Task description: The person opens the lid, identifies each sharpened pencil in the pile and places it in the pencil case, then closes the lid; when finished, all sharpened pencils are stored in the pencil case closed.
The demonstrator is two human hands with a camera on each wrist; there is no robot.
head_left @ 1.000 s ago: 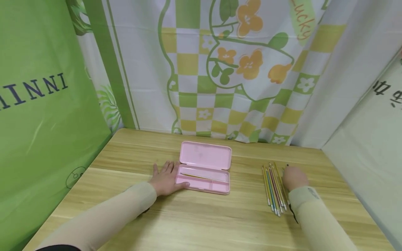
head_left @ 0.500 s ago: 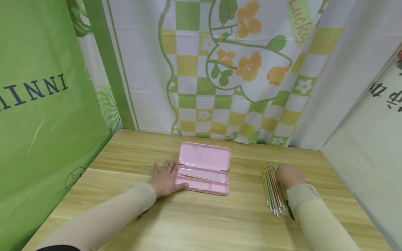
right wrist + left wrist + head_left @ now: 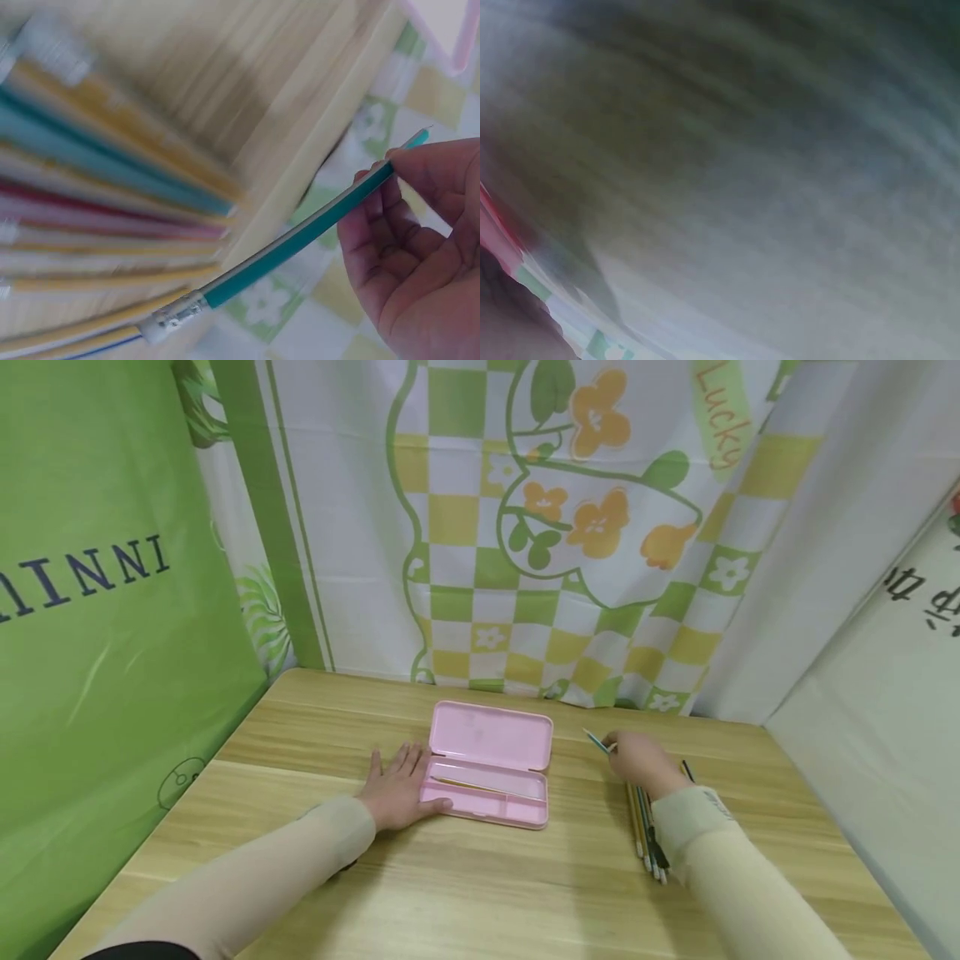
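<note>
A pink pencil case (image 3: pixel 491 735) lies with its lid laid back on the table, one yellow pencil (image 3: pixel 480 787) in its long compartment. Flat on the table, my left hand (image 3: pixel 396 793) spreads its fingers against the case's left side, the thumb over the front rim. My right hand (image 3: pixel 641 762) pinches a teal pencil (image 3: pixel 300 232) between thumb and fingers, its white eraser end toward the other pencils in the right wrist view. Beneath the right forearm lies a row of several pencils (image 3: pixel 640 827), partly hidden by the hand and sleeve.
The wooden table (image 3: pixel 480 893) meets a patterned curtain (image 3: pixel 570 635) at its back edge. A green cloth (image 3: pixel 112 693) hangs on the left and a white panel (image 3: pixel 877 693) stands on the right. The left wrist view is mostly blurred.
My right hand has come up from the row's right side and moved left, with a teal pencil pinched in it. My left hand stays at the case.
</note>
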